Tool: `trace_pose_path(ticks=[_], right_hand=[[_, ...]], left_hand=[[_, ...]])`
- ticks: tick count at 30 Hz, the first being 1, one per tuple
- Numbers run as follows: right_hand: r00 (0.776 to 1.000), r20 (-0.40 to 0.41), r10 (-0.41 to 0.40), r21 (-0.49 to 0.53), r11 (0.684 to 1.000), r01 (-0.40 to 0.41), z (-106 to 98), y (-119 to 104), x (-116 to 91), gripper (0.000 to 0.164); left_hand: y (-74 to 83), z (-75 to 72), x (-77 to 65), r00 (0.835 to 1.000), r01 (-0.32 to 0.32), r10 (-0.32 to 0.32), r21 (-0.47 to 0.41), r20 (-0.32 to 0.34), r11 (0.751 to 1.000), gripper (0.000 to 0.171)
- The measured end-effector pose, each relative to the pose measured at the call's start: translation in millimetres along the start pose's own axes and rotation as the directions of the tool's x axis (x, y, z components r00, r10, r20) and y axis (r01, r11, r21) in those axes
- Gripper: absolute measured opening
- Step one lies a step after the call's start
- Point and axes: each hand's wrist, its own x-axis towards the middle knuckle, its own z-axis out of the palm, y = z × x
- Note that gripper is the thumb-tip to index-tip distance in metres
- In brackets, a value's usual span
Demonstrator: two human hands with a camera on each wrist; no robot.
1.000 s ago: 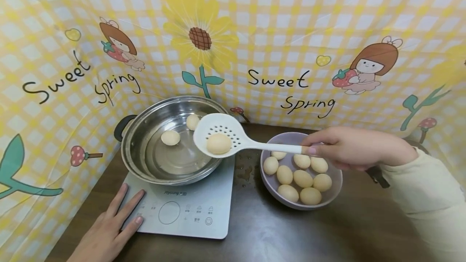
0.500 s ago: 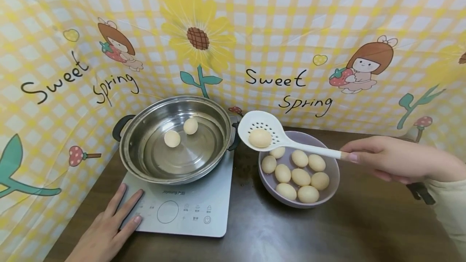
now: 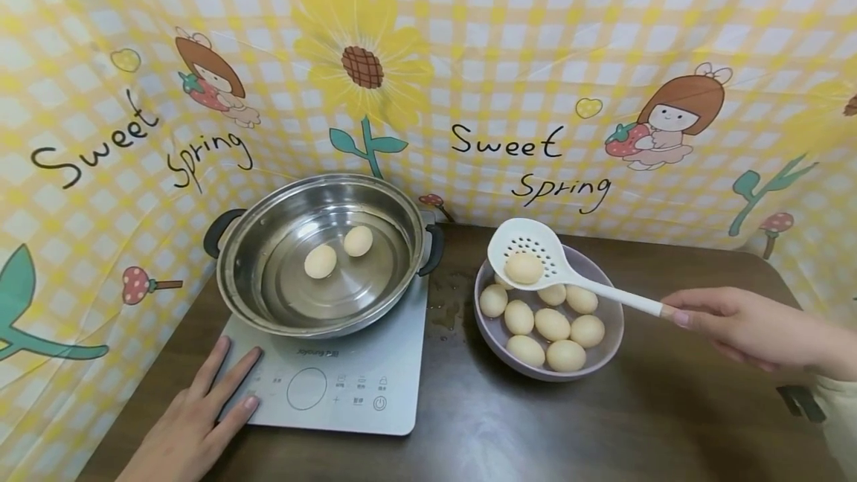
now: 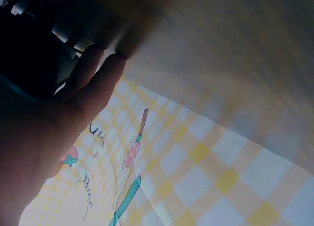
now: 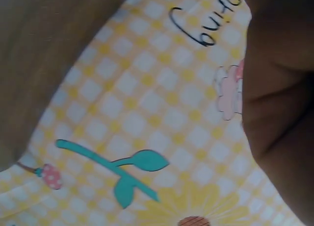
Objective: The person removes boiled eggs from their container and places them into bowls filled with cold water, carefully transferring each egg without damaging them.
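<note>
My right hand (image 3: 743,326) grips the end of a white slotted spoon (image 3: 605,290), whose perforated bowl carries one egg (image 3: 524,268). In the head view the spoon's bowl overlaps the back left rim of a purple bowl (image 3: 483,333) that holds several eggs (image 3: 552,324). Two more eggs (image 3: 321,262) lie in a steel pot (image 3: 254,311) with shallow water. With fingers spread, my left hand (image 3: 184,419) rests on the left edge of a white induction cooker (image 3: 355,415) under the pot. The right wrist view shows only part of the right hand (image 5: 284,88).
The pot has black side handles (image 3: 434,250). Water drops (image 3: 445,311) wet the dark wooden table (image 3: 656,415) between cooker and bowl. A yellow checked cloth (image 3: 502,58) hangs close behind and along the left side.
My right hand has carried the spoon and its egg rightward from over the pot to over the purple bowl. The two eggs in the pot have shifted a little. My left hand has stayed put.
</note>
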Motion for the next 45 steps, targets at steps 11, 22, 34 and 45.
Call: trace_pose_path(ticks=[11,22,34,45], right_hand=[[0.979,-0.205,-0.023,-0.143,0.99,-0.007,17.5,27.8,-4.5,0.034],[0.893,-0.45,0.019,-0.179,0.978,-0.111,23.3,29.0,-11.3,0.035],[0.888,-0.459,0.031,-0.047,0.997,-0.059,25.8,35.8,-15.8,0.027],[0.922,-0.385,0.046,0.012,0.999,-0.044,29.8,30.1,-11.3,0.033]], left_hand=[[1.7,-0.3,-0.2,1.0,-0.005,0.006,-0.004,0.006,1.0,0.063],[3.1,-1.1,-1.1,1.0,0.001,-0.001,-0.011,0.017,1.0,0.063],[4.1,-2.5,-1.5,1.0,0.004,-0.004,-0.014,0.02,1.0,0.063],[7.4,-4.3,-1.2,1.0,0.012,-0.011,-0.037,0.02,0.999,0.062]])
